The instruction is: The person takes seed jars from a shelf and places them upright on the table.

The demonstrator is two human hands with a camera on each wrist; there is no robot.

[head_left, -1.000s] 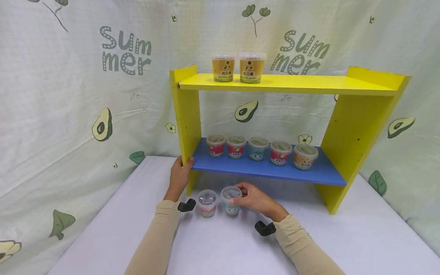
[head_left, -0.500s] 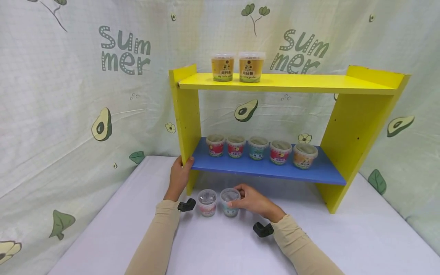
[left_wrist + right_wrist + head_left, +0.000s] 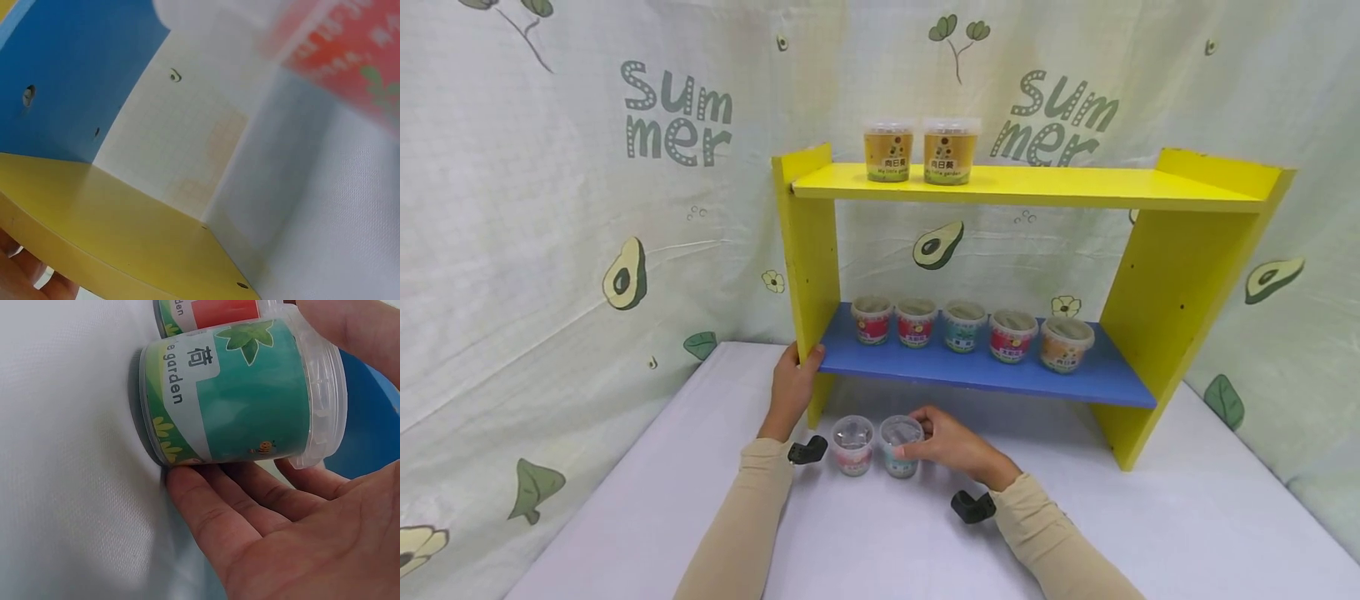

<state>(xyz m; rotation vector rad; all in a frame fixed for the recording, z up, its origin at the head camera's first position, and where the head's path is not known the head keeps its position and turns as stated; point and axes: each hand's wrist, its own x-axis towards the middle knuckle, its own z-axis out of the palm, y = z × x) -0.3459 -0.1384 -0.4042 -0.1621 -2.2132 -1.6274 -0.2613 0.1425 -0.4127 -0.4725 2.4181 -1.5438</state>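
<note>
In the head view, my left hand (image 3: 792, 387) grips the yellow left side panel (image 3: 808, 250) of a small shelf. Its fingertips curl behind the panel's edge (image 3: 94, 265) in the left wrist view. My right hand (image 3: 958, 446) holds a clear-lidded plastic tub with a teal label (image 3: 256, 394), thumb at the lid and fingers along the other side. This tub stands upright on the white tablecloth in front of the shelf. Just left of it stands a similar tub with a red label (image 3: 853, 457), close beside the left wrist.
The blue lower board (image 3: 880, 360) bears a row of several lidded tubs, red, teal and orange (image 3: 1062, 354). Two yellow tubs (image 3: 887, 154) stand on the yellow top board (image 3: 1075, 179). A printed cloth (image 3: 685, 225) hangs behind; white tablecloth (image 3: 850, 542) lies in front.
My right hand has shifted the teal-labelled tub slightly left and nearer to me, closer to the red-labelled tub. My left hand keeps its hold on the panel.
</note>
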